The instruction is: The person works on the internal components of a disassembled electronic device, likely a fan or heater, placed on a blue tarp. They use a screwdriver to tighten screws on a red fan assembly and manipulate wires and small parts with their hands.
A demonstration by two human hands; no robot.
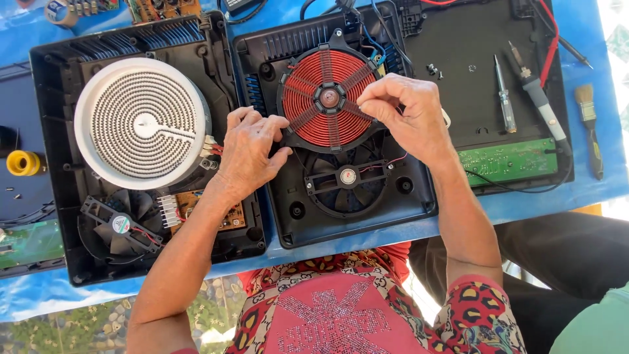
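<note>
A round copper-red induction coil (324, 105) sits in an opened black cooker housing (419, 203) at the middle. My left hand (252, 151) grips the coil's left lower edge with curled fingers. My right hand (406, 115) pinches the coil's right edge between thumb and fingertips. Below the coil a black cooling fan (347, 177) with thin red wires lies in the same housing.
A second open housing at the left holds a white spiral heating element (141, 121), a fan (118, 226) and a brown circuit board (203, 206). At the right lie a green circuit board (508, 160), a screwdriver (504, 101), a soldering iron (540, 98) and a brush (590, 124). A yellow spool (23, 162) sits far left.
</note>
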